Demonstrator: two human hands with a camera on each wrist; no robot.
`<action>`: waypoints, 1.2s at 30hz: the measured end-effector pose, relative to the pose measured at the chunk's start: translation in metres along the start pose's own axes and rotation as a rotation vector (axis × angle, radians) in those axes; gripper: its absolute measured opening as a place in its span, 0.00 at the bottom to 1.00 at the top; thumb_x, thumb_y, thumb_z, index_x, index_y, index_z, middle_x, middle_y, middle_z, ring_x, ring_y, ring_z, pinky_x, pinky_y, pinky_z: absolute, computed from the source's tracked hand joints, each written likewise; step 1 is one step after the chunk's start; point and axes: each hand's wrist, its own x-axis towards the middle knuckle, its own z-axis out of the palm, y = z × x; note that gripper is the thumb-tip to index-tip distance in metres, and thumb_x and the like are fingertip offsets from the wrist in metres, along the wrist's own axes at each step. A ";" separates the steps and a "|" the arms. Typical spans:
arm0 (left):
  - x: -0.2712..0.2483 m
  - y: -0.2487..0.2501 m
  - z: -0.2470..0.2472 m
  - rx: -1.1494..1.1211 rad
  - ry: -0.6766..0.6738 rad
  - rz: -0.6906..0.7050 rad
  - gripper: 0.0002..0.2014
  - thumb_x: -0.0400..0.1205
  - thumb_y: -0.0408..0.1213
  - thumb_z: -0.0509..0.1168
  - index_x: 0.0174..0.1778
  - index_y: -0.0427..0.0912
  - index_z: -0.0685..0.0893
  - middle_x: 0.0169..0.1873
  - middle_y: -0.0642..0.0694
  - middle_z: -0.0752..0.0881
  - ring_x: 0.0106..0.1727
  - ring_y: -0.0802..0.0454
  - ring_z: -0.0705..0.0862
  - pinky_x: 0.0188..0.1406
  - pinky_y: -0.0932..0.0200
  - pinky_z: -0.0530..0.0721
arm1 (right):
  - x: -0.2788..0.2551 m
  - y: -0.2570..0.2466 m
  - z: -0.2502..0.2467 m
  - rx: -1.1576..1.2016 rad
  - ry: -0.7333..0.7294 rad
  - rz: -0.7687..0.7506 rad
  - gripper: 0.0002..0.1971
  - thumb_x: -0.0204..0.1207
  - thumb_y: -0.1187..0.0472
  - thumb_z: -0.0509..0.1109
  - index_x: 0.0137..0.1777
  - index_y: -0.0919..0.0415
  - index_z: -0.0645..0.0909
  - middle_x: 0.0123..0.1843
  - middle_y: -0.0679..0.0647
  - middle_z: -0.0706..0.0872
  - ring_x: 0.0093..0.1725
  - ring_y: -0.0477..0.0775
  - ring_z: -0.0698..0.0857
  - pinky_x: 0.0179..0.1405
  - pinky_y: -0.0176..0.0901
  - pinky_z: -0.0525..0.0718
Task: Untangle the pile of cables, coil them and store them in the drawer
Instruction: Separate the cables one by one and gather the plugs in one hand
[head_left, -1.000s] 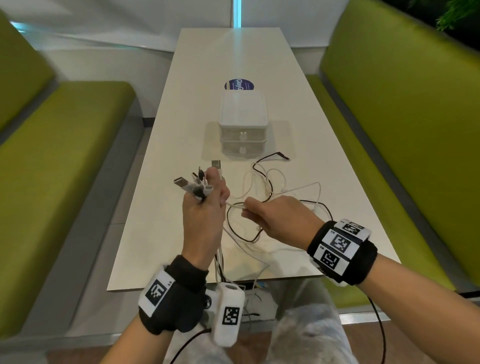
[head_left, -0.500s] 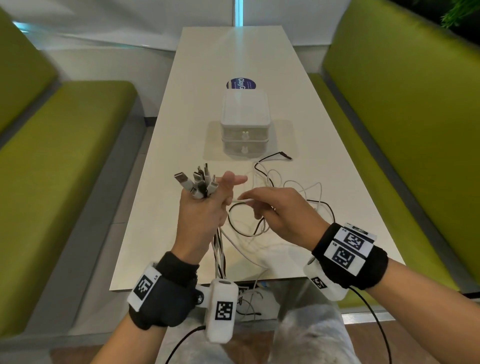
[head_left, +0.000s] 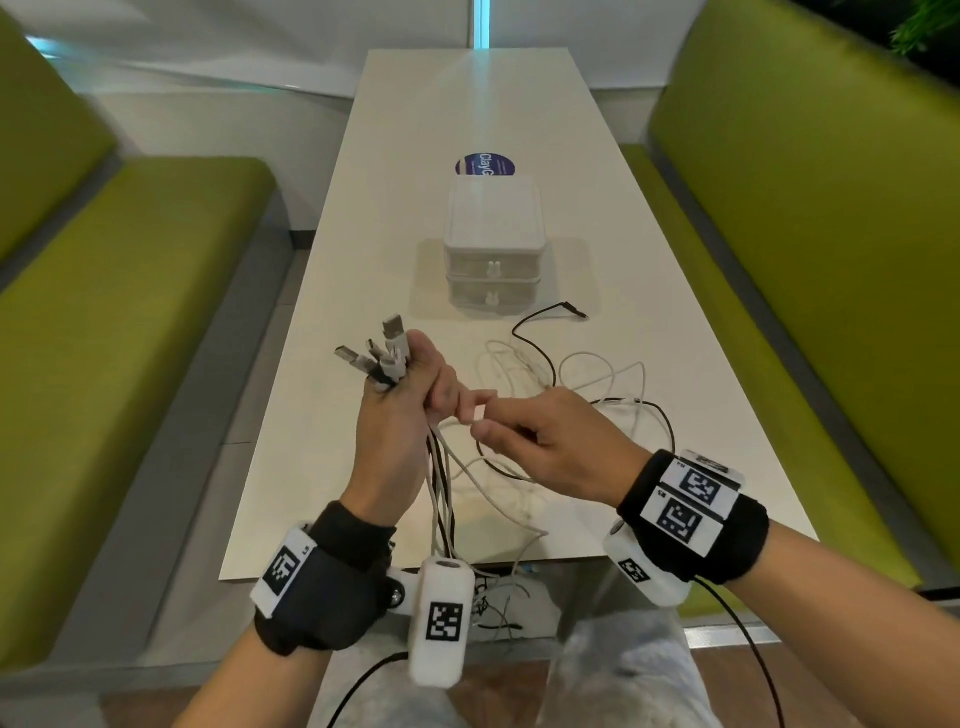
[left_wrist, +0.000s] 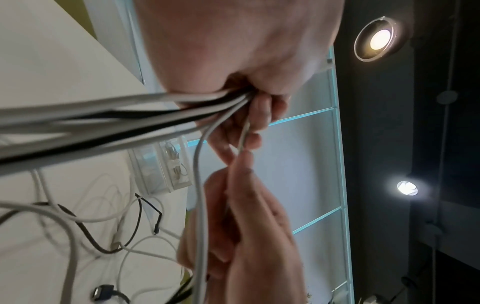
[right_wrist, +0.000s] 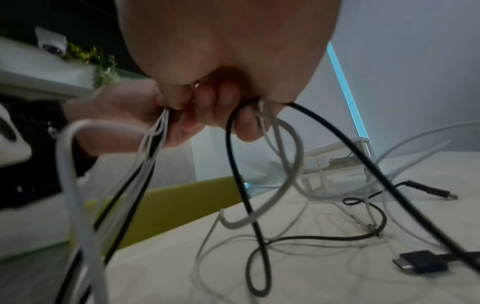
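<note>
My left hand grips a bundle of white and black cables, raised above the near table. Their plug ends stick out above the fist and the cords hang down past the table edge. My right hand touches the left one and pinches a white cable end between thumb and forefinger. In the left wrist view the bundle runs out of the palm. A tangle of cables lies on the table beyond my hands. The white two-drawer box stands mid-table, both drawers closed.
A long white table runs between two green benches. A round blue sticker lies behind the drawer box. A black plug lies on the table at the right in the right wrist view.
My right hand has moved left with the white cable end and now meets the left hand. The left hand has risen slightly with its bundle.
</note>
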 end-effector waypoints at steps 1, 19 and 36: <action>0.000 0.001 0.000 -0.035 -0.006 -0.001 0.21 0.81 0.49 0.61 0.26 0.41 0.68 0.20 0.46 0.64 0.22 0.49 0.69 0.40 0.44 0.84 | 0.000 0.002 0.002 -0.062 -0.033 -0.001 0.24 0.82 0.37 0.52 0.37 0.54 0.77 0.20 0.41 0.67 0.20 0.42 0.70 0.25 0.39 0.68; 0.000 -0.025 -0.011 1.246 -0.268 0.129 0.10 0.82 0.32 0.61 0.52 0.46 0.87 0.47 0.49 0.89 0.46 0.47 0.85 0.44 0.51 0.81 | 0.004 0.014 -0.011 -0.044 0.036 0.121 0.13 0.75 0.44 0.57 0.34 0.50 0.71 0.23 0.41 0.70 0.25 0.44 0.69 0.27 0.40 0.68; 0.014 -0.003 -0.070 0.703 0.238 -0.050 0.18 0.87 0.27 0.57 0.34 0.47 0.83 0.36 0.51 0.85 0.35 0.60 0.80 0.33 0.68 0.75 | -0.012 0.045 -0.019 -0.084 -0.179 0.221 0.19 0.86 0.48 0.58 0.32 0.48 0.68 0.26 0.49 0.76 0.28 0.47 0.75 0.30 0.39 0.71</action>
